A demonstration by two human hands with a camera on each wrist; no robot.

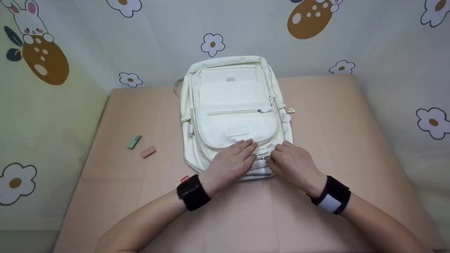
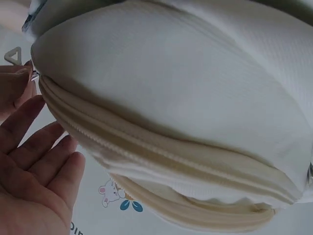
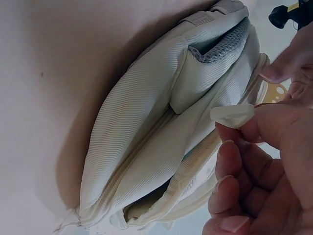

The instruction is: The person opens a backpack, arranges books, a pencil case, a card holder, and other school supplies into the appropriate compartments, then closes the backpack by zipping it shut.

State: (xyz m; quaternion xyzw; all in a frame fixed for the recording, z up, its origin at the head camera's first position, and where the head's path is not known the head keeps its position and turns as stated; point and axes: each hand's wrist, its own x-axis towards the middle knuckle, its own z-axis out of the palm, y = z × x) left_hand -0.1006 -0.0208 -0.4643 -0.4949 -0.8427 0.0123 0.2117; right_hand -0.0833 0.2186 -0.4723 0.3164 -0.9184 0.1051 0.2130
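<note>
Soft, diffuse light fills the head view fairly evenly, and the cream-white fabric backpack (image 1: 232, 93) is nearly washed out across its upper front, where detail fades. The pale, flower-printed cloth backdrop (image 1: 158, 45) takes a yellowish tint at the left. The left wrist view is dimmer and greyer, its fine texture smoothed away. In the right wrist view, a broad, soft-edged shadow falls beside the backpack on the flat, pinkish-beige counter (image 3: 34, 122), and the bag's open folds sink into darkness

Looks like a curtained-off booth, can't tell what building, bunny-print cloth (image 1: 168, 45) hung round both far corners of the table (image 1: 334, 133)
</note>
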